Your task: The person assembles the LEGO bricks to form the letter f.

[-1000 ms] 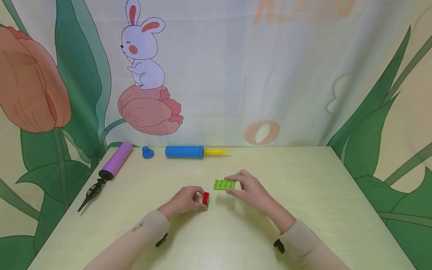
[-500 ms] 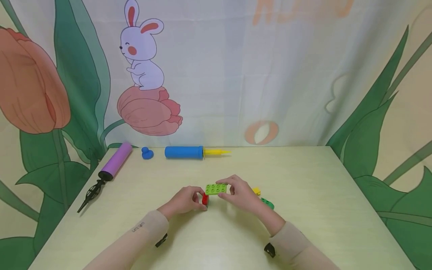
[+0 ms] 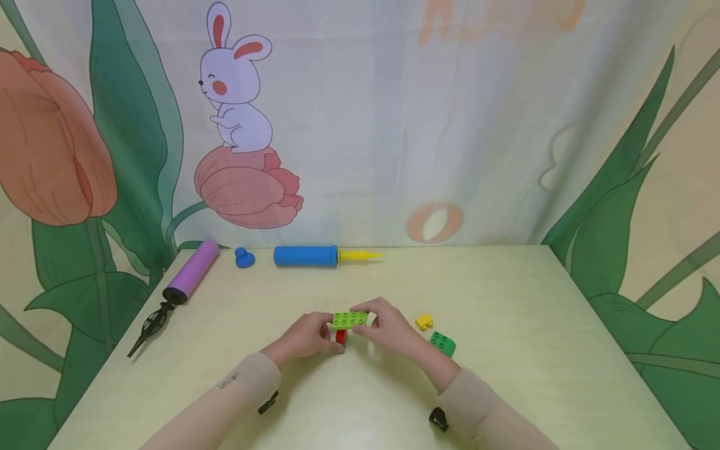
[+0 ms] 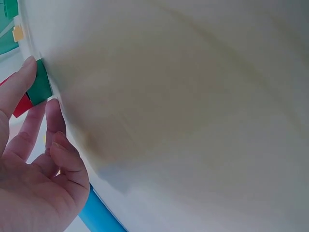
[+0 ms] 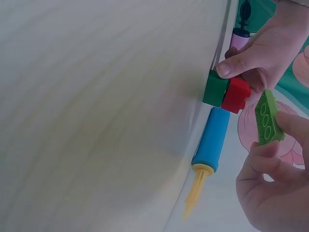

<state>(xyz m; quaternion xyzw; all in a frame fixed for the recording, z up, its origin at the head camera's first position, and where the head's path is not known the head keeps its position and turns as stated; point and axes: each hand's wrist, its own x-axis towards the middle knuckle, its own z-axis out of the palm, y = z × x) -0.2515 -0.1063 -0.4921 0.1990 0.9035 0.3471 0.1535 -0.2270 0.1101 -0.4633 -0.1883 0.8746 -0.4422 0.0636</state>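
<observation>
My left hand [image 3: 304, 337] pinches a stack of two building bricks at table level: a red brick [image 5: 236, 95] on top of a dark green brick [image 5: 216, 88]. The thumb and a finger hold the stack's sides, as the left wrist view also shows. Just above it, my right hand [image 3: 390, 325] grips a flat light green brick [image 3: 349, 320] by its right end, studs upward. In the right wrist view a gap shows between the light green brick's underside and the red brick's studs.
Right of my right hand lie a small yellow brick [image 3: 424, 322] and a green brick [image 3: 443, 343]. Along the back rest a blue pump [image 3: 306, 256] with a yellow nozzle and a blue knobbed piece [image 3: 244, 257]. A purple pump [image 3: 194, 270] with a black end lies at left.
My right hand has moved left and slightly down, bringing the light green brick over the red one. The yellow and green bricks on the table have come into view. My left hand stays nearly still.
</observation>
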